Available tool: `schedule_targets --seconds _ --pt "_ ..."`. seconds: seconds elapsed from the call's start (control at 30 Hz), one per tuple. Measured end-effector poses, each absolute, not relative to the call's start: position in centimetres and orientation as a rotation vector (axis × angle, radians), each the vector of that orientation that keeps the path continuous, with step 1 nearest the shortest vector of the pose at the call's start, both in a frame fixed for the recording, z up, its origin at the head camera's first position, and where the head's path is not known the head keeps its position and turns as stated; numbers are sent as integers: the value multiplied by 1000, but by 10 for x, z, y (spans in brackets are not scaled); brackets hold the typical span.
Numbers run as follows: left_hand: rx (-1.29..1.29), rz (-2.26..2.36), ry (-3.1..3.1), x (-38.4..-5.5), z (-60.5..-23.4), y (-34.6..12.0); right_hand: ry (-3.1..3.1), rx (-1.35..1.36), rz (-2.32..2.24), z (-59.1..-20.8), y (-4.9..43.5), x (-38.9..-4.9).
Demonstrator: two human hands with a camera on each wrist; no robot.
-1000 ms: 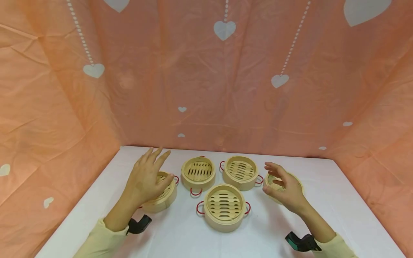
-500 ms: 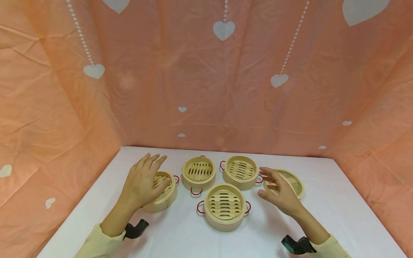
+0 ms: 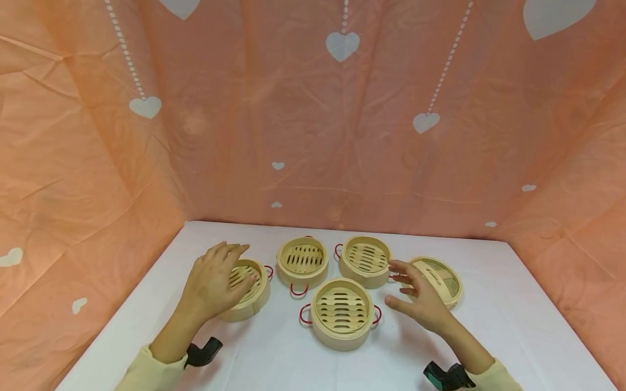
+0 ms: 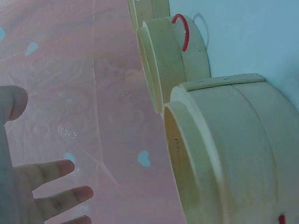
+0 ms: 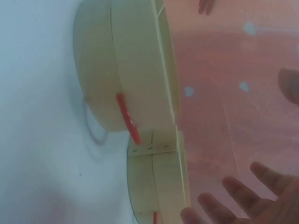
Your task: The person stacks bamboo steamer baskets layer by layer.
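Note:
In the head view my left hand [image 3: 207,285] hovers over the leftmost bamboo steamer basket [image 3: 251,304], fingers spread and holding nothing. My right hand [image 3: 423,304] hangs in the air left of a round bamboo lid [image 3: 452,285] and partly covers it. Its fingers are loosely bent, with nothing between them. A front basket [image 3: 339,339] with red handles sits between the hands. Behind it stand a back left basket [image 3: 302,277] and a back right basket [image 3: 365,277]. The left wrist view shows the left fingers [image 4: 65,203] apart from the baskets, as are the right fingers [image 5: 243,193] in theirs.
The baskets and lid rest on a white table [image 3: 293,369]. A peach cloth [image 3: 337,136] printed with white hearts rises along its back and sides. Red cord handles [image 3: 378,315] stick out from the baskets.
Both hands have drawn back slightly toward the person, and the right hand has also shifted left. More of the lid shows now. The baskets stay where they were.

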State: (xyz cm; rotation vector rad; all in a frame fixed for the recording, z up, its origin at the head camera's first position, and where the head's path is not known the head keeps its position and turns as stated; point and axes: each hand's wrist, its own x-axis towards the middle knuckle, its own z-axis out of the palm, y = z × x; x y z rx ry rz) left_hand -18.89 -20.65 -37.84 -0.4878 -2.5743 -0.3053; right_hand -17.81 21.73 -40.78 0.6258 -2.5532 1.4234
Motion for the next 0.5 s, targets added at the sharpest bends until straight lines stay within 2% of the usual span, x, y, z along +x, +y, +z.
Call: schedule_targets --seconds 0.5 --pt "-467 -320 -2598 -183 -398 -208 -2593 682 1631 -427 211 -179"
